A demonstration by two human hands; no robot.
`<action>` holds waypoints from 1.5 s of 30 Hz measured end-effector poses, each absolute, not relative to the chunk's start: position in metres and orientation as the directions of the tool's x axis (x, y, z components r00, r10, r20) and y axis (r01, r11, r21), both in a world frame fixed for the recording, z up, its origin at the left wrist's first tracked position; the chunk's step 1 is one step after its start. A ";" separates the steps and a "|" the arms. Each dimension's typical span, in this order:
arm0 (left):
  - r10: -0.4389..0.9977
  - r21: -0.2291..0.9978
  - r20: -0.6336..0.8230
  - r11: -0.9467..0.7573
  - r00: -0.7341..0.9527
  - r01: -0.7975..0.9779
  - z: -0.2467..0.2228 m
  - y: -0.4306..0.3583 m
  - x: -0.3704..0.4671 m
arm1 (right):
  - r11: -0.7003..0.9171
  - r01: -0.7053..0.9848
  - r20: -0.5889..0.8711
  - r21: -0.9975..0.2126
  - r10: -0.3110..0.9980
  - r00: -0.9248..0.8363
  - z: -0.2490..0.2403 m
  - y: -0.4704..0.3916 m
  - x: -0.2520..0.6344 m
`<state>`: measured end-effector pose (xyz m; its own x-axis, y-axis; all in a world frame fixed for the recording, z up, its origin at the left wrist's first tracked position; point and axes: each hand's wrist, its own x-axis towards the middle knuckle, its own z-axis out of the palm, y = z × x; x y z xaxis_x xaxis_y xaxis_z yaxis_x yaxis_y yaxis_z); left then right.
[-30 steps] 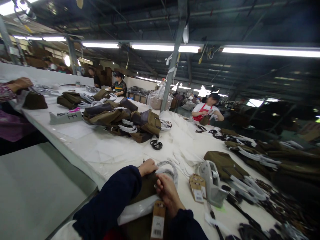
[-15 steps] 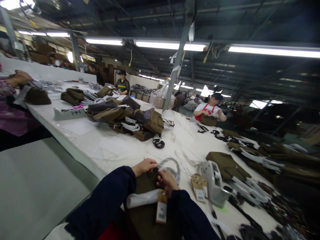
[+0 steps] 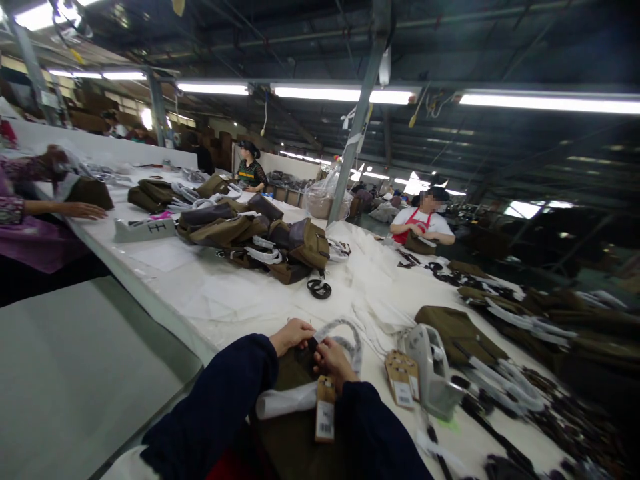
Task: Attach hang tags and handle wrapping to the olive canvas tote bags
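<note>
An olive-brown bag (image 3: 287, 443) lies before me at the table's near edge. My left hand (image 3: 293, 335) is closed, its fingertips pinching a small dark strap (image 3: 313, 345) at the bag's top. Close beside it, my right hand (image 3: 334, 360) is closed too, with fingers curled at the same strap; its exact grip is partly hidden. Behind the hands arches a bag handle (image 3: 354, 328) wrapped in clear plastic. A white rolled wrap (image 3: 287, 401) lies across the bag, and a brown paper tag with a barcode label (image 3: 325, 413) hangs over its front.
Right of the bag stands a grey-white dispenser (image 3: 431, 367), with more paper tags (image 3: 401, 380) against it. Another olive bag (image 3: 457, 333) lies behind it. Piled bags (image 3: 250, 237) cover the table's middle. Co-workers sit at left (image 3: 30, 207) and across (image 3: 420, 223).
Both my hands stay at the bag's top, and the dark strap between them shows more clearly. At left, a co-worker's hands have parted, one now resting by a bag.
</note>
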<state>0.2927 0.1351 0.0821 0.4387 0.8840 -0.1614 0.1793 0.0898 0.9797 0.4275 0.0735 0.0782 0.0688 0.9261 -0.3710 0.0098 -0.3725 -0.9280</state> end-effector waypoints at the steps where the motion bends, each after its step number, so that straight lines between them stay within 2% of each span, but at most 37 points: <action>1: 0.889 0.981 -0.153 0.083 0.431 0.177 0.083 0.134 0.294 | -0.370 0.023 -0.368 -0.929 0.928 0.066 0.080 0.074 0.427; 8: 0.929 0.989 -0.094 0.046 0.358 0.139 0.094 0.122 0.291 | -0.259 0.134 -0.265 -0.956 0.964 -0.027 0.101 0.046 0.448; 14: 0.929 0.988 -0.060 0.004 0.366 0.151 0.091 0.117 0.286 | 0.012 0.337 -0.034 -0.941 0.991 -0.129 0.119 0.010 0.466; 16: 0.929 0.987 -0.037 -0.023 0.369 0.158 0.091 0.117 0.285 | 0.002 0.240 -0.027 -0.971 0.993 -0.119 0.123 0.011 0.457; 19: 0.923 0.985 0.012 -0.078 0.384 0.156 0.094 0.118 0.281 | -0.029 -0.050 -0.024 -0.998 0.994 -0.106 0.122 0.022 0.432; 21: 0.923 0.982 0.039 -0.107 0.382 0.158 0.095 0.118 0.278 | -0.046 -0.102 -0.033 -0.994 0.991 -0.126 0.117 0.029 0.416; 26: 0.914 0.971 0.045 -0.135 0.403 0.198 0.090 0.117 0.270 | 0.035 0.165 0.015 -0.986 0.993 -0.121 0.105 0.037 0.407; 31: 0.897 0.955 0.037 -0.161 0.441 0.249 0.082 0.117 0.271 | 0.112 0.378 0.154 -0.919 0.984 0.084 0.103 0.048 0.426; 34: 0.897 0.943 0.049 -0.186 0.439 0.276 0.080 0.119 0.273 | 0.077 0.323 0.117 -0.943 0.987 0.107 0.097 0.060 0.431; 41: 0.921 0.939 0.068 -0.188 0.383 0.287 0.081 0.121 0.270 | -0.090 0.045 -0.092 -0.995 0.995 -0.034 0.087 0.053 0.418; 43: 0.921 0.946 0.052 -0.170 0.385 0.278 0.081 0.120 0.269 | -0.116 0.111 -0.130 -0.987 0.983 -0.127 0.091 0.044 0.415; 45: 0.913 0.947 0.039 -0.163 0.405 0.277 0.082 0.118 0.269 | -0.009 0.339 -0.067 -0.941 0.985 -0.162 0.097 0.038 0.414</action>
<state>0.2690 0.1183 0.0816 0.4052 0.9134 0.0386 0.2773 -0.1630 0.9468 0.4139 0.0381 0.0970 -0.1615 0.9846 -0.0672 0.3392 -0.0085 -0.9407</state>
